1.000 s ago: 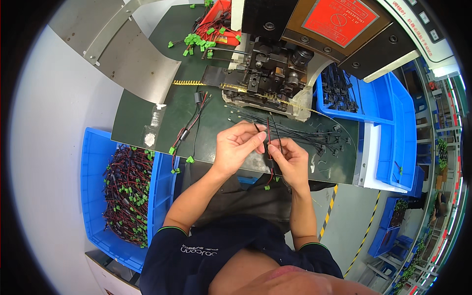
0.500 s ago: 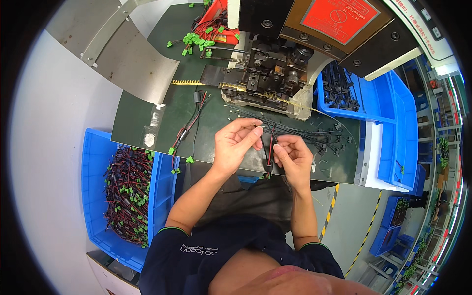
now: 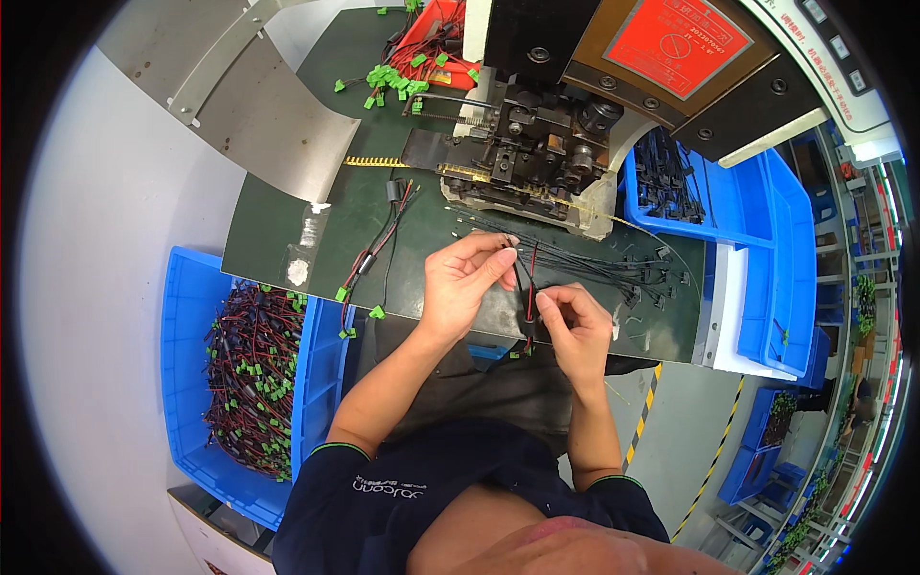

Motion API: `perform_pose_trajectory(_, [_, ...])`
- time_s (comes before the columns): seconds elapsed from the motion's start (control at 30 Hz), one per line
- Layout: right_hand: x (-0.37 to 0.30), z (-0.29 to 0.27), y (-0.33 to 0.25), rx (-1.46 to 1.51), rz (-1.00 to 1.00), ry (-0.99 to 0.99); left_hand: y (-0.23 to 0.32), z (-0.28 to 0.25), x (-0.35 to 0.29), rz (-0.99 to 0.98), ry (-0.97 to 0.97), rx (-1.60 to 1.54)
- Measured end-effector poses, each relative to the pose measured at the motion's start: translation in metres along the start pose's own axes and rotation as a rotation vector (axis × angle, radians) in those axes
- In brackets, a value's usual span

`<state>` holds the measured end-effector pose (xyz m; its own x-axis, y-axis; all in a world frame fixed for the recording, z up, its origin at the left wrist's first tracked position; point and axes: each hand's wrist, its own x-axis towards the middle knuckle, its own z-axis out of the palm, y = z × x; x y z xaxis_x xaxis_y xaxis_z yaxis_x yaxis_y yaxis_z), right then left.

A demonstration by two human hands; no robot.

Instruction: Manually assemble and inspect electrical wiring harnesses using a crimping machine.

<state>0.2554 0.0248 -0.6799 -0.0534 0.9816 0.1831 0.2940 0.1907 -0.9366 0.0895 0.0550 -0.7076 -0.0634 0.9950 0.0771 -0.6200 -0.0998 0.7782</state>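
My left hand (image 3: 462, 286) is closed over the table's front part, thumb and forefinger pinching the upper end of a black wire. That wire belongs to a red-and-black wire harness (image 3: 530, 305), which hangs past the table edge with a dark sleeve and a green connector low down. My right hand (image 3: 578, 324) has its fingers curled beside the harness, thumb and forefinger closed at the black wire; the exact contact is partly hidden. Beyond both hands, loose black wires (image 3: 594, 265) lie spread on the green table (image 3: 422, 254).
A crimping press (image 3: 541, 144) stands behind my hands, fed by a yellow terminal strip (image 3: 374, 161). Two harnesses (image 3: 369, 254) lie to the left. A blue bin (image 3: 326, 383) of harnesses stands lower left, a red bin (image 3: 458, 75) at the back, blue trays (image 3: 747, 225) at the right.
The whole view has shifted slightly to the right. My right hand sits a little lower along the harness, while my left hand keeps its pinch on the wire end.
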Motion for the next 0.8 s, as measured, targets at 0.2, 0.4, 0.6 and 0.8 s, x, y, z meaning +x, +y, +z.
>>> perform_pose_trajectory(0.2, [-0.002,0.0,0.0,-0.086,-0.043,0.009,0.002,0.001,-0.001,-0.006,0.013,-0.015])
perform_pose_trajectory(0.4, [0.0,0.004,-0.004,-0.087,-0.082,0.008,0.005,-0.002,-0.003,-0.044,-0.028,-0.073])
perform_pose_trajectory(0.6, [0.014,0.011,-0.015,-0.148,-0.188,0.054,0.005,-0.003,-0.007,-0.132,-0.168,0.018])
perform_pose_trajectory(0.8, [0.013,0.001,-0.002,0.142,0.096,-0.113,-0.004,-0.007,-0.007,0.002,-0.21,0.09])
